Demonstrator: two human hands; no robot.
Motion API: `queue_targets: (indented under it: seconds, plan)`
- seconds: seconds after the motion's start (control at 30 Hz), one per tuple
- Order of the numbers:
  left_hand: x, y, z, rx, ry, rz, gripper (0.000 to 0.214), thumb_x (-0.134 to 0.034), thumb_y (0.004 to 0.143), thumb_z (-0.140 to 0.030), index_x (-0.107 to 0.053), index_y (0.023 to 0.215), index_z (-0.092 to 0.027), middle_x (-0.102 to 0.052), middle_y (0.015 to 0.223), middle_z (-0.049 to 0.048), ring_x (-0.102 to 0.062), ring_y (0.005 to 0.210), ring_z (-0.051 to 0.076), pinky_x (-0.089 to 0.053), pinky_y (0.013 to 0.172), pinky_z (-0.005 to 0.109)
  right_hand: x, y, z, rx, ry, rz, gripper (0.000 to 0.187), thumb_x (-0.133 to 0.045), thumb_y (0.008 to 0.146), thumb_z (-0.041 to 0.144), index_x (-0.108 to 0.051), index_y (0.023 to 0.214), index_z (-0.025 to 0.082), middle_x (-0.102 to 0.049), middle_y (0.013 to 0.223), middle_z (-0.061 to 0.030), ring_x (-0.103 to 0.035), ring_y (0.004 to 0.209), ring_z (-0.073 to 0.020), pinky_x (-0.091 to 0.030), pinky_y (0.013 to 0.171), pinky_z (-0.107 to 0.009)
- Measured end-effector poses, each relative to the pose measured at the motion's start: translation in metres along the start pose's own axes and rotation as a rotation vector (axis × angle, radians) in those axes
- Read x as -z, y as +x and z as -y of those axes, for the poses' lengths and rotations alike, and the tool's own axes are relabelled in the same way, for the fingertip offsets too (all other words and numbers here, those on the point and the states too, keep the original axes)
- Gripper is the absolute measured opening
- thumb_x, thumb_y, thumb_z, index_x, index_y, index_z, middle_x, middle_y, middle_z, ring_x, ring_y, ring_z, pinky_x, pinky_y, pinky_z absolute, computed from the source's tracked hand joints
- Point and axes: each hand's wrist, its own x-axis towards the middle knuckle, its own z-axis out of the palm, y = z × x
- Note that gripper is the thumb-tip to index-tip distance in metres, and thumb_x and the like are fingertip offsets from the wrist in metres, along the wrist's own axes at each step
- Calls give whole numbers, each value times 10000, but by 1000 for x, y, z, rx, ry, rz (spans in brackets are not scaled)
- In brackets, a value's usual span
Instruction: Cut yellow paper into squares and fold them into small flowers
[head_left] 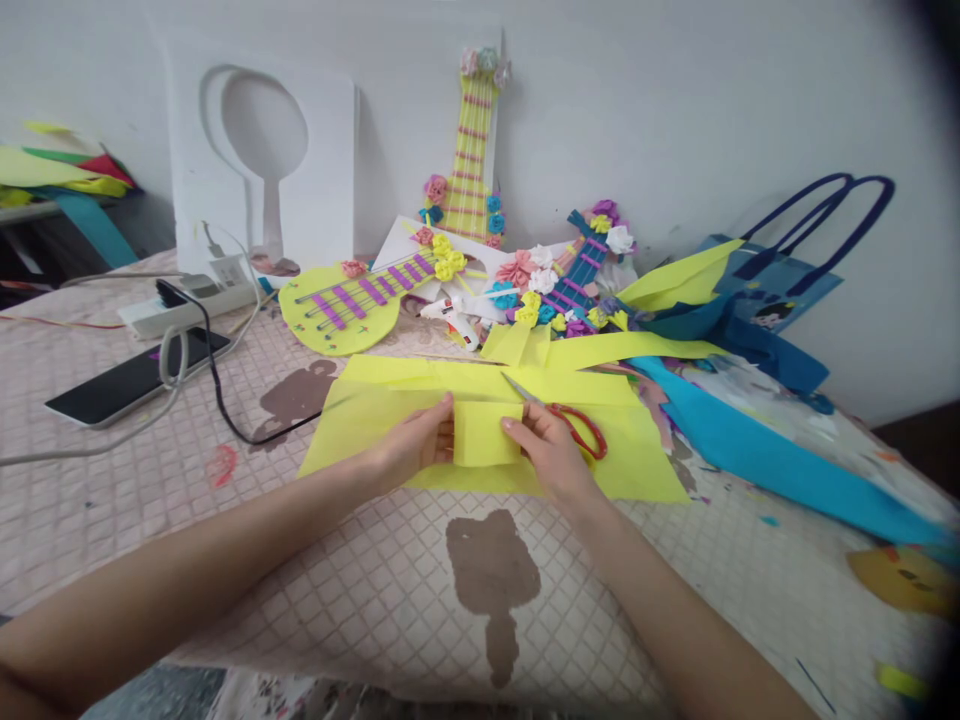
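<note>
A small folded piece of yellow paper [486, 432] lies over a large yellow sheet [637, 455] on the table. My left hand [415, 443] pinches its left edge, thumb on top. My right hand [546, 447] grips its right edge with the fingertips. Red-handled scissors [579, 422] lie on the sheet just behind my right hand, blades pointing up and left.
Behind the sheet are craft guitars [352, 300] decorated with paper flowers, a glue gun [457, 318], yellow strips and blue paper [750, 440]. A blue bag [780, 290] stands at right. A phone [127, 385], a power strip [187, 305] and a black cable [217, 390] lie at left.
</note>
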Motion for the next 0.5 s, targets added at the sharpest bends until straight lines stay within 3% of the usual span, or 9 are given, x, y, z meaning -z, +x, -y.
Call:
queue_targets:
  seconds: [0.2,0.5]
  plan:
    - [-1,-7,0,-87,189,1,362,-693,731,-389,-668,995,-142,-693,995,86,-634,861,189,-467,807,307,-2,-1,1,-36,3,16,177,-677,704,336,-552,738,216,-566,704,28,-532,668,-143,-423,653,-275]
    - [-2,-7,-4,-35,66,-43,215,-672,756,-263,-688,929,-136,-715,916,75,-659,775,162,-509,758,278,-3,-1,1,3,41,11,200,-631,762,421,-565,777,233,-551,719,31,-487,632,-124,-403,621,-256]
